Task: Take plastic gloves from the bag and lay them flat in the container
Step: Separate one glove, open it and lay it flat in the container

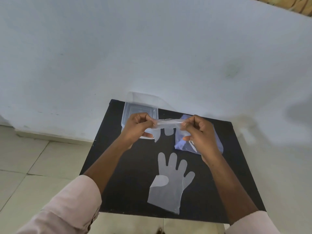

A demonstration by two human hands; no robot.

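Note:
A clear plastic glove (166, 125) hangs stretched between both hands above the black table (131, 174), its fingers pointing down. My left hand (137, 128) pinches its left edge and my right hand (198, 130) pinches its right edge. A second clear glove (168, 179) lies flat on the table, nearer to me, fingers pointing away. The clear rectangular container (133, 109) sits at the table's far left corner, partly behind my left hand. The bluish plastic bag (182, 142) lies under my right hand, at the far right of the table.
The container's clear lid (146, 97) stands tilted behind the container, against the pale wall (152, 48). The small table stands on a tiled floor (25, 157). My pink sleeves (70, 205) fill the bottom corners.

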